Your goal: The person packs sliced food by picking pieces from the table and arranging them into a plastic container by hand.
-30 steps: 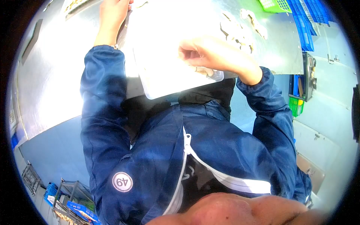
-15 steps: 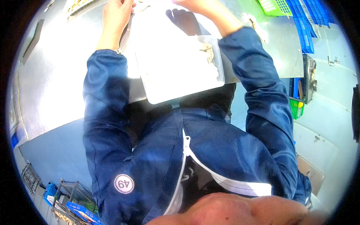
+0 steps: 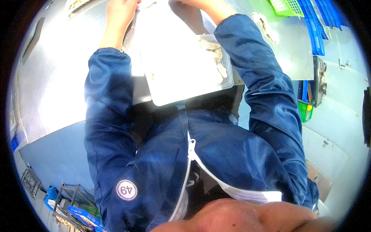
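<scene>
My left hand (image 3: 117,17) is at the top edge, over the steel table. Its fingertips curl inward there, and whatever they pinch is cut off or lost in glare. My right hand (image 3: 201,4) reaches in from the right at the top edge, its fingers mostly out of view. Between my forearms sits a translucent plastic tub (image 3: 170,98) at the table's near edge. Irregular pale pieces (image 3: 218,58) lie along its right side; strong glare washes out the rest. Another small pale piece (image 3: 148,4) is on the table just right of my left fingertips.
Steel table (image 3: 58,85) spreads to both sides. Pale scraps (image 3: 266,29) lie right of my right sleeve. A green basket (image 3: 286,7) and stacked blue crates (image 3: 315,31) stand at the far right. A tray with yellowish pieces (image 3: 77,4) is at the upper left.
My right hand and forearm have shifted left and upward, over the tub's right corner. More of the pale pieces in the tub show. My left hand has barely moved.
</scene>
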### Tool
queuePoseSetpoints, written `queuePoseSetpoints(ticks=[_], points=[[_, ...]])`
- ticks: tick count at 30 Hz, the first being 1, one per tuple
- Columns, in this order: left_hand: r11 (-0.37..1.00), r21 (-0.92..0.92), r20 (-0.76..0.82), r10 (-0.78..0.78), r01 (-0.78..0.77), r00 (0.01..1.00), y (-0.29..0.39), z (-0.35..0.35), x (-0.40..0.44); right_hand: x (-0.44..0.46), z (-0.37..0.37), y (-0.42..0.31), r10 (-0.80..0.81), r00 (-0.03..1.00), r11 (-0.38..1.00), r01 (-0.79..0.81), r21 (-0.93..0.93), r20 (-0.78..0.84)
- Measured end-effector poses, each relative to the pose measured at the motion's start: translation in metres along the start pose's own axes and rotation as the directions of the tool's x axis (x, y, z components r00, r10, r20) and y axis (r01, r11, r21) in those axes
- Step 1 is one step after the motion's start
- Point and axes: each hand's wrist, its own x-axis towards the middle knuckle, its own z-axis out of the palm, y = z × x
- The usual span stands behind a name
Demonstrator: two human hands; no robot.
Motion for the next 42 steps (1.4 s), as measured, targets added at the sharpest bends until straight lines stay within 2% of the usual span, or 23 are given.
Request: queuePoseSetpoints(ticks=[7,10,13,19,22,25,28,30,33,36,40,42], points=[[1.000,0.007,0.014,0.003,-0.003,1.000,0.005,-0.003,0.000,0.003,-0.011,-0.003,0.064,0.996,0.966,-0.079,0.245,0.068],[0.999,0.030,0.000,0.019,-0.019,1.000,0.010,-0.004,-0.002,0.008,-0.019,-0.010,0.145,0.965,0.915,-0.214,0.342,0.216],[0.999,0.018,0.005,0.031,-0.031,0.999,0.007,-0.005,-0.002,0.012,-0.011,-0.007,0.149,0.965,0.911,-0.219,0.349,0.217],[0.996,0.041,-0.019,0.082,-0.081,0.996,-0.002,0.001,0.001,0.005,-0.001,0.006,0.182,0.966,0.783,-0.255,0.568,0.182],[1.000,-0.002,0.007,-0.015,0.015,1.000,-0.001,0.002,0.003,0.004,-0.012,0.009,0.113,0.965,0.891,-0.205,0.405,0.238],[1.000,0.001,0.002,0.008,-0.008,1.000,-0.002,-0.001,0.001,-0.018,-0.028,0.005,0.135,0.966,0.880,-0.218,0.421,0.219],[0.999,0.000,0.005,0.036,-0.036,0.999,-0.004,-0.002,0.001,-0.067,-0.059,0.003,0.115,0.952,0.802,-0.258,0.540,0.283],[1.000,-0.030,0.013,0.004,-0.004,1.000,-0.005,0.000,0.003,-0.100,-0.070,0.020,-0.195,0.947,0.848,0.032,0.529,0.255],[0.997,-0.073,0.015,-0.011,0.012,1.000,-0.012,0.002,0.000,-0.155,-0.096,-0.003,-0.123,0.956,0.906,-0.002,0.423,0.267],[0.998,-0.061,0.044,-0.015,0.017,0.999,-0.021,-0.003,0.008,-0.180,-0.108,-0.015,-0.107,0.905,0.917,-0.070,0.393,0.411],[1.000,0.008,0.054,-0.018,0.017,0.998,-0.033,-0.009,0.013,-0.193,-0.096,-0.019,-0.117,0.915,0.943,-0.020,0.332,0.386],[1.000,0.003,0.056,-0.028,0.028,0.998,-0.040,-0.011,0.014,-0.196,-0.089,-0.023,-0.123,0.941,0.949,0.019,0.316,0.315]])
